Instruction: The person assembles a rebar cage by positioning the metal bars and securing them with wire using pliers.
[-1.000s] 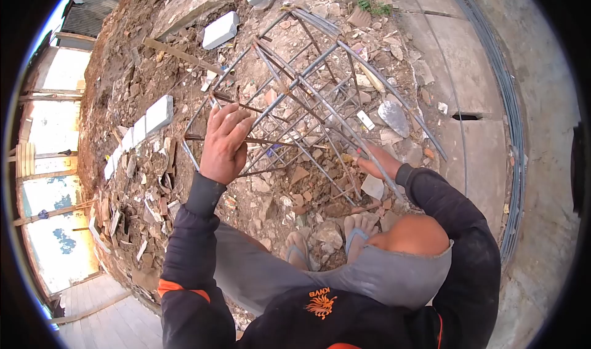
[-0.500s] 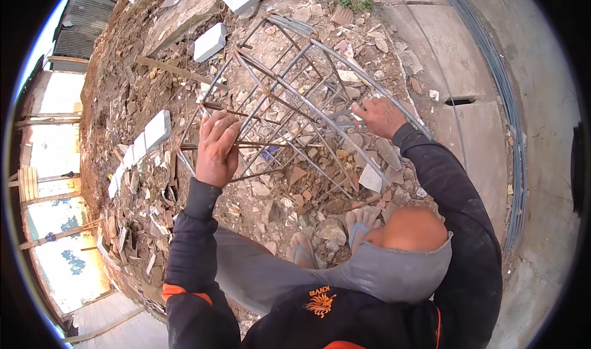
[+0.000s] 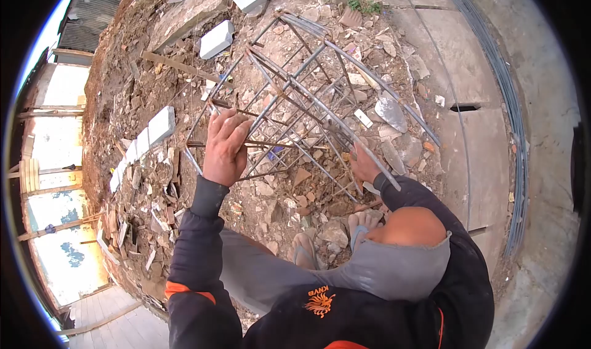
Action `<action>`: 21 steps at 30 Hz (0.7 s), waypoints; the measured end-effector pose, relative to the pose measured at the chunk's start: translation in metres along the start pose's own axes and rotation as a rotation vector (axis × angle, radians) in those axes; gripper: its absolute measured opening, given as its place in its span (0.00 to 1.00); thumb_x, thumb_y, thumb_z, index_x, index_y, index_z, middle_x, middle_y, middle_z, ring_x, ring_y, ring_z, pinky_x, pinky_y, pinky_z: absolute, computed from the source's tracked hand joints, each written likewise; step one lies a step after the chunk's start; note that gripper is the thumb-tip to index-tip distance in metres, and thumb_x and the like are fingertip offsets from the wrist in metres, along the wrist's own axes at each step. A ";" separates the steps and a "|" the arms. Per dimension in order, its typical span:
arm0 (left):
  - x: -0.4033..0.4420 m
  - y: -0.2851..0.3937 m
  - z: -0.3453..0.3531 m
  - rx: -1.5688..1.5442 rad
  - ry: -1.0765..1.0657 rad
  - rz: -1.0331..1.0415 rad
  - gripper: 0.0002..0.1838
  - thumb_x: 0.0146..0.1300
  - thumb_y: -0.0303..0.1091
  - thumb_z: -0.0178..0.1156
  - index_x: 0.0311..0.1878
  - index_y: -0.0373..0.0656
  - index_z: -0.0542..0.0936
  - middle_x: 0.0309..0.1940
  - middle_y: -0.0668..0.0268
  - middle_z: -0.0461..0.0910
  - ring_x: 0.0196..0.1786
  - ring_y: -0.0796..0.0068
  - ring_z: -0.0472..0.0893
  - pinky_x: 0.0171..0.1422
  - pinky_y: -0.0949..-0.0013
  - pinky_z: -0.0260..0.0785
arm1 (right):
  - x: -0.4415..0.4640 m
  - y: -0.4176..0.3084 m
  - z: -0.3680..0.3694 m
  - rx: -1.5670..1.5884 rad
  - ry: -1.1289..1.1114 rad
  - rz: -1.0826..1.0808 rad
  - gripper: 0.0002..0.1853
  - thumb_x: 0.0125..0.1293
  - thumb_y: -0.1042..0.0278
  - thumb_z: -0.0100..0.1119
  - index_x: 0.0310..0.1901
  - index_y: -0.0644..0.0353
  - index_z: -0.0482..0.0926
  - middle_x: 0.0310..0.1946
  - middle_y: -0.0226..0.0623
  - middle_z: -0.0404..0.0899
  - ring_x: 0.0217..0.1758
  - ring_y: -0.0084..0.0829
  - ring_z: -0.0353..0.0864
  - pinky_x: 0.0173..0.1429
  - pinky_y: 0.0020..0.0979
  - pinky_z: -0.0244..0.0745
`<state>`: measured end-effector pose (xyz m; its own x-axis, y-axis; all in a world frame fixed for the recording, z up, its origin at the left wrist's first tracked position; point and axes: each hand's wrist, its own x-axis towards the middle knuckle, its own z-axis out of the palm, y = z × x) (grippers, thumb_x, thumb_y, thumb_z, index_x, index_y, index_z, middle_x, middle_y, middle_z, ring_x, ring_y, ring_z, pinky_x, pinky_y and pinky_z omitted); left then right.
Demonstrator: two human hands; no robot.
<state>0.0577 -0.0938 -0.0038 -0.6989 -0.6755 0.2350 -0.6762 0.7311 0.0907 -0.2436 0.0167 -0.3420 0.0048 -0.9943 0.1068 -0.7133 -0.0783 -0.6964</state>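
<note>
A steel rebar cage (image 3: 293, 78), built of long bars and bent square stirrups, stands tilted over the rubble in front of me. My left hand (image 3: 226, 146) is closed around a bar on the cage's near left side. My right hand (image 3: 365, 164) reaches in beneath a long bar at the cage's near right. Its fingers are curled and partly hidden by the bar, and whatever they hold is unclear.
Broken brick, stones and soil (image 3: 320, 226) cover the ground around my sandalled feet. White blocks (image 3: 217, 39) lie beyond the cage on the left. Long loose rods (image 3: 502, 78) run along the concrete slabs (image 3: 440, 53) at right. A wooden strip (image 3: 178, 67) lies across the rubble.
My right hand has moved from above the outer right bar down and inward, under a nearer bar. My left hand keeps its grip. The view has shifted slightly.
</note>
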 end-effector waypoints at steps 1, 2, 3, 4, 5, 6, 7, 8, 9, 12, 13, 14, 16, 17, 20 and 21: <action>0.001 0.000 0.001 -0.003 -0.002 0.000 0.26 0.53 0.17 0.58 0.58 0.42 0.81 0.58 0.59 0.81 0.69 0.48 0.73 0.79 0.40 0.57 | -0.003 -0.013 -0.012 0.083 -0.094 0.061 0.13 0.69 0.70 0.58 0.53 0.60 0.74 0.39 0.50 0.79 0.41 0.54 0.82 0.46 0.49 0.77; 0.001 -0.001 0.001 0.000 0.005 -0.001 0.27 0.53 0.17 0.59 0.58 0.42 0.81 0.58 0.59 0.81 0.69 0.48 0.73 0.79 0.39 0.57 | -0.001 -0.020 -0.029 0.215 -0.266 0.150 0.12 0.70 0.68 0.57 0.53 0.60 0.74 0.38 0.48 0.79 0.41 0.51 0.82 0.45 0.48 0.77; 0.001 -0.001 0.002 0.001 0.009 -0.002 0.27 0.53 0.17 0.59 0.59 0.42 0.82 0.58 0.59 0.81 0.69 0.48 0.73 0.79 0.39 0.57 | 0.007 -0.038 -0.061 0.349 -0.476 0.269 0.12 0.71 0.66 0.57 0.53 0.60 0.74 0.37 0.47 0.79 0.40 0.49 0.82 0.44 0.48 0.77; 0.002 0.002 0.000 0.002 0.000 0.000 0.27 0.53 0.17 0.58 0.59 0.43 0.82 0.58 0.59 0.81 0.69 0.48 0.73 0.79 0.40 0.57 | 0.017 -0.052 -0.093 0.475 -0.674 0.388 0.12 0.73 0.64 0.56 0.53 0.60 0.74 0.36 0.46 0.80 0.39 0.47 0.83 0.43 0.47 0.77; 0.001 0.003 0.001 0.000 -0.003 0.004 0.27 0.53 0.17 0.58 0.59 0.43 0.82 0.58 0.59 0.81 0.69 0.48 0.73 0.79 0.40 0.57 | 0.024 -0.059 -0.113 0.561 -0.807 0.458 0.13 0.74 0.62 0.56 0.53 0.60 0.75 0.35 0.44 0.80 0.39 0.45 0.83 0.42 0.46 0.77; 0.000 0.003 0.002 -0.001 0.005 0.006 0.28 0.53 0.16 0.58 0.59 0.43 0.82 0.58 0.59 0.81 0.69 0.48 0.73 0.79 0.39 0.57 | 0.029 -0.062 -0.126 0.624 -0.898 0.510 0.14 0.76 0.60 0.55 0.53 0.61 0.75 0.34 0.43 0.80 0.38 0.43 0.84 0.41 0.45 0.77; 0.001 0.002 0.001 0.000 0.018 0.009 0.28 0.53 0.16 0.58 0.59 0.42 0.81 0.58 0.59 0.81 0.69 0.47 0.73 0.79 0.39 0.57 | 0.032 -0.064 -0.134 0.634 -0.922 0.528 0.15 0.77 0.58 0.54 0.53 0.61 0.75 0.33 0.42 0.80 0.37 0.41 0.84 0.40 0.44 0.78; 0.000 0.000 0.001 0.030 0.003 0.006 0.29 0.52 0.16 0.58 0.60 0.43 0.81 0.58 0.59 0.81 0.69 0.47 0.73 0.79 0.39 0.57 | 0.037 -0.066 -0.139 0.600 -0.912 0.525 0.16 0.78 0.55 0.54 0.53 0.61 0.75 0.33 0.40 0.80 0.36 0.39 0.84 0.39 0.44 0.78; 0.003 0.000 -0.001 0.037 0.009 0.003 0.29 0.52 0.16 0.58 0.60 0.43 0.81 0.58 0.59 0.81 0.69 0.47 0.73 0.79 0.39 0.57 | 0.041 -0.066 -0.138 0.523 -0.880 0.493 0.17 0.80 0.53 0.53 0.53 0.61 0.76 0.32 0.39 0.80 0.36 0.36 0.85 0.38 0.43 0.78; 0.004 0.004 -0.001 0.014 -0.003 -0.005 0.28 0.52 0.15 0.57 0.59 0.43 0.81 0.58 0.59 0.81 0.70 0.47 0.73 0.79 0.41 0.58 | 0.026 -0.026 -0.077 0.163 -0.488 0.172 0.19 0.78 0.54 0.53 0.52 0.64 0.76 0.44 0.53 0.83 0.49 0.57 0.83 0.52 0.50 0.76; 0.006 0.003 0.000 0.008 0.000 -0.005 0.28 0.52 0.15 0.57 0.59 0.43 0.81 0.58 0.59 0.81 0.70 0.47 0.73 0.79 0.41 0.58 | 0.026 -0.026 -0.075 0.172 -0.433 0.221 0.19 0.77 0.54 0.54 0.53 0.64 0.77 0.49 0.57 0.83 0.53 0.63 0.81 0.56 0.53 0.74; 0.007 0.002 0.001 0.006 0.003 -0.007 0.28 0.52 0.15 0.58 0.59 0.43 0.81 0.58 0.59 0.81 0.70 0.47 0.73 0.79 0.41 0.58 | 0.020 -0.025 -0.074 0.179 -0.385 0.193 0.18 0.76 0.55 0.55 0.53 0.63 0.77 0.49 0.59 0.83 0.52 0.62 0.82 0.55 0.54 0.74; 0.007 0.002 0.000 0.010 -0.004 -0.010 0.28 0.53 0.16 0.58 0.59 0.43 0.81 0.58 0.59 0.81 0.70 0.47 0.73 0.79 0.40 0.57 | 0.026 -0.065 -0.115 0.303 -0.556 0.392 0.17 0.75 0.56 0.55 0.54 0.63 0.76 0.49 0.58 0.83 0.53 0.60 0.82 0.55 0.54 0.75; 0.004 0.002 0.001 0.010 -0.010 -0.013 0.28 0.53 0.16 0.58 0.59 0.43 0.81 0.58 0.59 0.81 0.70 0.47 0.73 0.79 0.40 0.57 | 0.026 -0.068 -0.119 0.370 -0.641 0.485 0.17 0.75 0.57 0.56 0.54 0.63 0.76 0.49 0.58 0.82 0.53 0.59 0.82 0.54 0.53 0.75; 0.000 -0.001 0.001 0.018 -0.010 -0.011 0.28 0.53 0.17 0.57 0.60 0.43 0.81 0.60 0.59 0.80 0.71 0.48 0.72 0.81 0.39 0.55 | 0.026 -0.049 -0.115 0.049 -0.394 0.270 0.16 0.70 0.62 0.60 0.55 0.60 0.76 0.43 0.50 0.81 0.52 0.49 0.82 0.54 0.48 0.74; -0.002 0.000 0.001 0.019 -0.013 -0.010 0.28 0.53 0.17 0.57 0.60 0.43 0.81 0.60 0.59 0.80 0.71 0.48 0.72 0.81 0.39 0.55 | 0.028 -0.049 -0.120 0.051 -0.395 0.271 0.16 0.70 0.62 0.60 0.55 0.60 0.76 0.43 0.50 0.81 0.52 0.49 0.82 0.54 0.48 0.74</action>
<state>0.0585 -0.0929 -0.0050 -0.6947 -0.6842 0.2220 -0.6875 0.7223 0.0749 -0.2923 0.0012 -0.2194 0.0961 -0.9302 -0.3542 -0.6901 0.1941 -0.6972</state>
